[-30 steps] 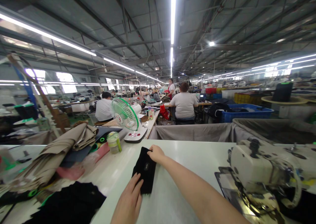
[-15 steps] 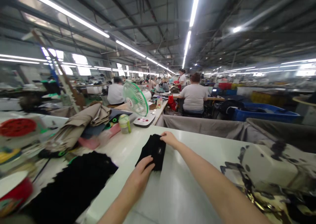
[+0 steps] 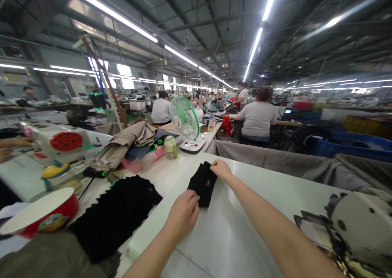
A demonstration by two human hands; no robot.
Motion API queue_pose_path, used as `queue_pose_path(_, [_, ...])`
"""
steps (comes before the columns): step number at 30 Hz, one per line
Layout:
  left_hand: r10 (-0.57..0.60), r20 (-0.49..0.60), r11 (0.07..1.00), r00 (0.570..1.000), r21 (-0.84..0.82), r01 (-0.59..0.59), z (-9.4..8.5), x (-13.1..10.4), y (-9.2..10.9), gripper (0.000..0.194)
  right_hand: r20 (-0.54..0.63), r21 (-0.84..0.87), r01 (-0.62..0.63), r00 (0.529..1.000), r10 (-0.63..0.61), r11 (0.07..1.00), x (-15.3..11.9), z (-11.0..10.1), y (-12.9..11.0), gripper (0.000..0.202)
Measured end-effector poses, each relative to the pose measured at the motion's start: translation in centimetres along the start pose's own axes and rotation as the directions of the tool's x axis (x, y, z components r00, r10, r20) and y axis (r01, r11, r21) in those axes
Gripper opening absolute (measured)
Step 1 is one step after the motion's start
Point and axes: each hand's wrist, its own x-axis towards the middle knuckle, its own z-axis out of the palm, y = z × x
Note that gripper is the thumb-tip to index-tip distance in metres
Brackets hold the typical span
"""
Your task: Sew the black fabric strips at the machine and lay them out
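Observation:
A small black fabric piece (image 3: 203,184) with a little label lies on the pale table (image 3: 245,212) in front of me. My right hand (image 3: 221,170) pinches its far right corner between thumb and fingers. At the near left edge, my left hand (image 3: 185,211) has its fingers curled in and closed on the cloth; the fingertips are partly hidden. To the left, a stack of black fabric pieces (image 3: 114,212) with jagged, layered edges lies apart from both hands.
A sewing machine (image 3: 361,216) stands at the right, another machine (image 3: 63,141) at the left. A red tub (image 3: 58,212), folded beige cloth (image 3: 125,143), a jar (image 3: 170,148) and a green fan (image 3: 185,118) surround the table's left side. A person (image 3: 259,116) sits beyond a grey cloth bin (image 3: 260,153).
The view has turned left, so everything sits further right. My left hand's fingers, stretched over the fabric before, are now curled at its near edge. My right hand keeps the far corner.

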Motion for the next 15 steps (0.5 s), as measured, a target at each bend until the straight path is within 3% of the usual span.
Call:
queue_pose_path(2, [-0.026, 0.043, 0.999, 0.999, 0.024, 0.025, -0.1, 0.3, 0.0, 0.023, -0.02, -0.039, 0.004, 1.0, -0.005, 0.999, -0.3, 0.5, -0.2, 0.028])
queue_pose_path(6, [0.021, 0.011, 0.999, 1.0, 0.04, -0.022, -0.2, 0.3, -0.3, 0.017, -0.081, -0.098, 0.036, 0.996, -0.044, 0.995, -1.0, 0.8, -0.6, 0.03])
queue_pose_path(12, [0.037, -0.065, 0.998, 0.997, 0.06, -0.033, 0.6, 1.2, -1.9, 0.025, -0.165, -0.132, -0.001, 0.986, -0.021, 0.991, -2.6, -1.2, -0.4, 0.029])
queue_pose_path(15, [-0.003, 0.091, 0.999, 0.996, 0.044, -0.001, 1.5, 4.2, -1.7, 0.035, -0.177, -0.146, -0.003, 0.984, -0.023, 0.989, -4.8, -2.3, 0.3, 0.025])
